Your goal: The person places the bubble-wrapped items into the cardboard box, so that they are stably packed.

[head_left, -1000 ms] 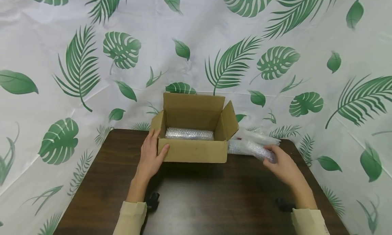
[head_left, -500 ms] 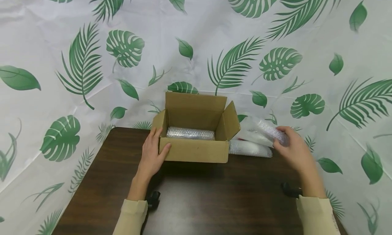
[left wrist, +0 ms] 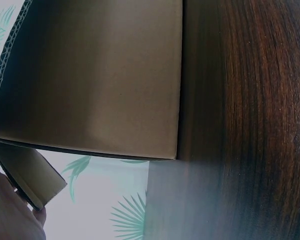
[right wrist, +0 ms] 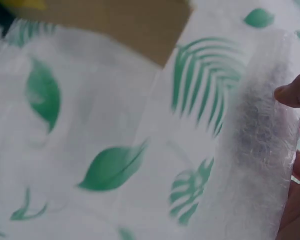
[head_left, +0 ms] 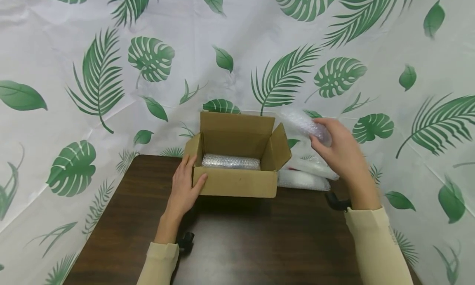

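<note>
An open cardboard box (head_left: 241, 185) stands at the back of the table, with a bubble-wrapped roll (head_left: 231, 162) lying inside. My left hand (head_left: 183, 189) grips the box at its front left corner, the thumb on the front wall. In the left wrist view, fingers (left wrist: 15, 212) hold a flap beside the long box wall (left wrist: 115, 80). Above the right side of the box, my right hand (head_left: 341, 149) holds another bubble-wrapped roll (head_left: 301, 122) by its near end, tilted in the air. In the right wrist view, the thumb presses this clear roll (right wrist: 260, 130); something darker shows through the plastic.
Right of the box, bubble-wrapped packages (head_left: 304, 180) lie on the table, one partly over another. The dark wooden table (head_left: 237, 243) spreads in front. A white leaf-print sheet (head_left: 237, 50) hangs behind the box and at both sides.
My right hand has lifted the bubble-wrapped roll off the packages on the right, then moved it up and left towards the box. My left hand stays on the box.
</note>
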`<state>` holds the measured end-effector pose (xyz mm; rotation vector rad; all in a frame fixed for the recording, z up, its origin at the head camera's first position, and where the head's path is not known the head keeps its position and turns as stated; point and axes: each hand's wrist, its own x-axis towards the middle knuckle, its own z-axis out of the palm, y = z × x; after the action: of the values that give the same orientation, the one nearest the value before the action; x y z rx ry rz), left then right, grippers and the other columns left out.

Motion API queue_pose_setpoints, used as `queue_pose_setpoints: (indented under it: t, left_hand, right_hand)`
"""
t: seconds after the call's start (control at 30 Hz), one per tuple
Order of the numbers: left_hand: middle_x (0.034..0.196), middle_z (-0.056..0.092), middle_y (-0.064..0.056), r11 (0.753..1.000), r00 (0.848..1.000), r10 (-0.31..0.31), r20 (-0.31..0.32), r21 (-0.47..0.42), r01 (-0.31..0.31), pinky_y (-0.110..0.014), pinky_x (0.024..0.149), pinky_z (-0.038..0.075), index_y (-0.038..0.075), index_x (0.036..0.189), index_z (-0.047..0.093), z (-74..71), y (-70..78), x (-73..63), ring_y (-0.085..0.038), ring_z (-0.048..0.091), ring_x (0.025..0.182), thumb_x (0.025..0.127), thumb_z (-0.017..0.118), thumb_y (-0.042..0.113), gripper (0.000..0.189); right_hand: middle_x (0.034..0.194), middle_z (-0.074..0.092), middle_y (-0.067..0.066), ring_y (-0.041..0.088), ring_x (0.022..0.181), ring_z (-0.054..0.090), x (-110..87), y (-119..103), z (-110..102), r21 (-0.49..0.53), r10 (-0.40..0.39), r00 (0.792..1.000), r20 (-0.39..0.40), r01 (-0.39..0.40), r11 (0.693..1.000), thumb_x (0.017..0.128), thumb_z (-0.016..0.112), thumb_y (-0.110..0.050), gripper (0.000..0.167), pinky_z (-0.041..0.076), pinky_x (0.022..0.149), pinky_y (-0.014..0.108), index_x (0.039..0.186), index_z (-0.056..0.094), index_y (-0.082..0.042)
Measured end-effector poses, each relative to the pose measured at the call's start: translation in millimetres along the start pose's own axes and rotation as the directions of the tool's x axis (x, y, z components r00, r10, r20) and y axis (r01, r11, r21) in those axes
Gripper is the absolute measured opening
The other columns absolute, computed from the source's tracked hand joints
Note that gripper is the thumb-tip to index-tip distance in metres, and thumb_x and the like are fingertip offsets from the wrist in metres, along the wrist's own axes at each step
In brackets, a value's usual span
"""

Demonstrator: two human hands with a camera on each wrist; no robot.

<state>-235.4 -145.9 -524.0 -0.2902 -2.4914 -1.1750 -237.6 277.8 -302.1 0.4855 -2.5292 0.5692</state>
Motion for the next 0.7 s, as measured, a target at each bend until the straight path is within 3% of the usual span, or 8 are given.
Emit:
queue_pose_setpoints:
  t: [0.17, 0.27, 0.47, 0.57, 0.7]
  left_hand:
    - [0.178, 0.022, -0.019, 1.0, 1.0, 0.0, -0.001, -0.001, 0.0, -0.072, 0.128, 0.017, 0.022, 0.172, 0.028, 0.4, 0.0, -0.6, -0.044, 0.023, 0.163, 0.108, 0.061, 0.048, 0.076]
    - [0.178, 0.022, -0.02, 1.0, 1.0, 0.007, -0.007, -0.003, -0.007, -0.071, 0.128, 0.018, 0.022, 0.172, 0.028, -0.3, -2.0, -0.7, -0.044, 0.024, 0.163, 0.108, 0.061, 0.047, 0.076]
    - [0.177, 0.023, -0.019, 1.0, 1.0, 0.012, -0.02, -0.001, -0.012, -0.071, 0.128, 0.018, 0.022, 0.172, 0.028, -3.0, -5.0, -1.0, -0.043, 0.024, 0.163, 0.108, 0.062, 0.046, 0.076]
    - [0.178, 0.021, -0.018, 1.0, 1.0, 0.006, -0.01, -0.005, -0.006, -0.07, 0.129, 0.017, 0.024, 0.172, 0.027, -3.3, -3.8, -0.1, -0.043, 0.023, 0.164, 0.108, 0.06, 0.048, 0.076]
    - [0.179, 0.019, -0.016, 1.0, 1.0, -0.009, 0.008, -0.021, 0.009, -0.068, 0.13, 0.016, 0.025, 0.172, 0.026, -1.9, -1.2, 0.5, -0.041, 0.021, 0.165, 0.109, 0.059, 0.05, 0.076]
  right_hand:
    - [0.142, 0.067, 0.018, 0.04, 0.129, 0.063, 21.8, -29, 11, -0.042, -0.107, 0.994, -0.003, 0.107, 0.993, 0.1, 0.075, -0.015, 0.046, 0.052, 0.105, 0.061, 0.143, 0.064, -0.007]
    - [0.142, 0.067, 0.016, 0.038, 0.131, 0.063, 34.5, -48, 23, -0.061, -0.17, 0.985, 0.035, 0.172, 0.983, 0.1, 0.076, -0.016, 0.045, 0.054, 0.104, 0.06, 0.143, 0.065, -0.009]
    - [0.14, 0.069, 0.01, 0.034, 0.124, 0.068, 59.5, -85, 60, -0.039, -0.304, 0.934, 0.188, 0.316, 0.948, 0.101, 0.077, -0.022, 0.045, 0.055, 0.103, 0.055, 0.144, 0.065, -0.013]
    - [0.141, 0.069, 0.008, 0.031, 0.124, 0.069, 66.4, -94, 85, -0.004, -0.296, 0.914, 0.276, 0.31, 0.951, 0.102, 0.076, -0.026, 0.045, 0.056, 0.103, 0.052, 0.145, 0.065, -0.015]
    - [0.144, 0.067, 0.005, 0.027, 0.13, 0.066, 69.2, -93, 121, 0.052, -0.227, 0.884, 0.409, 0.226, 0.973, 0.104, 0.073, -0.03, 0.045, 0.055, 0.108, 0.049, 0.146, 0.064, -0.017]
